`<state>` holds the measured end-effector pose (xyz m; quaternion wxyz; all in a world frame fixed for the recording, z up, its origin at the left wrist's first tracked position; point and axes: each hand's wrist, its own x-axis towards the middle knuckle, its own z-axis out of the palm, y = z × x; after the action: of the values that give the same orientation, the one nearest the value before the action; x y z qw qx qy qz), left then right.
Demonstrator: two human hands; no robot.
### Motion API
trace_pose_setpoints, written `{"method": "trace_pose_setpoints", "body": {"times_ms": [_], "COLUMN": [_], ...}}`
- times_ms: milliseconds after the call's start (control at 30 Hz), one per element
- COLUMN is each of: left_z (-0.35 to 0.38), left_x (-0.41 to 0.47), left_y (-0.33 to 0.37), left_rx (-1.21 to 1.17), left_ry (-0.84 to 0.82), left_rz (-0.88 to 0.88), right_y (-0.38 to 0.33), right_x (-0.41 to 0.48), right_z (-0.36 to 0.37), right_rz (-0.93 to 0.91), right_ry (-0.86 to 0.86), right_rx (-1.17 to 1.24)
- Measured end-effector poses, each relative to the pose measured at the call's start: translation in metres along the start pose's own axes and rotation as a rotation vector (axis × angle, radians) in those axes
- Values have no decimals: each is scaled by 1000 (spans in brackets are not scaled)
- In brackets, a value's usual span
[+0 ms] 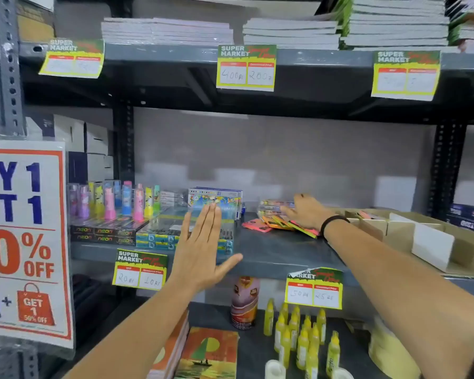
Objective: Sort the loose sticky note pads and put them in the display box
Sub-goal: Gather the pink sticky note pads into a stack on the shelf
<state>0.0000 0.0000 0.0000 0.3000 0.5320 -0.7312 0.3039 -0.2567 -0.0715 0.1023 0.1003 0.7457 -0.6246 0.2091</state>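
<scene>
Several loose sticky note pads (281, 225), pink, orange and yellow-green, lie in a heap on the grey middle shelf (271, 253). My right hand (305, 212) rests flat on top of that heap, fingers spread; whether it grips a pad I cannot tell. A black band sits on that wrist. The cardboard display box (433, 242) with white dividers stands on the same shelf just right of the heap. My left hand (203, 250) is held up flat and open in front of the shelf's front edge, holding nothing.
Neon pen boxes (104, 233), upright coloured tubes (112, 203) and a colourful box (216, 201) fill the shelf's left part. Price tags hang from shelf edges. Below are yellow glue bottles (301, 340), a can (244, 302) and notebooks (208, 354). A sale poster (25, 242) hangs at left.
</scene>
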Motion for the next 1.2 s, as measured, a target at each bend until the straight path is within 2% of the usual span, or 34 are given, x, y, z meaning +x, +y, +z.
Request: {"method": "trace_pose_setpoints", "body": {"times_ms": [133,233,300,400,500,633,800,1033,1200], "left_z": [10,11,12,16,17,19,18,19,20], "left_x": [-5,-2,-4,-4,-3,-3,-3,-3,-2], "left_y": [-6,-7,-7,-8,-9,-11,-8,-8,-9], "left_rx": [53,61,68,66,69,67,56,55,54], "left_ry": [19,23,26,19,29,44,12,25,35], "left_rz": [15,15,21,16,16,33,28,23,28], "right_y": [4,8,10,12,18,26,34,37,36], "right_x": [15,28,30,40,47,52,64,76,79], "right_z": [6,13,17,22,13,-2,3,4,6], "right_rz": [49,66,148,228,296,294,312,359,375], "right_ry": [-241,-289,-330,-387,-502,-478,-622,-646,-702], "right_rx": [-97,-152,-157,-104,104,175,101,222,161]}}
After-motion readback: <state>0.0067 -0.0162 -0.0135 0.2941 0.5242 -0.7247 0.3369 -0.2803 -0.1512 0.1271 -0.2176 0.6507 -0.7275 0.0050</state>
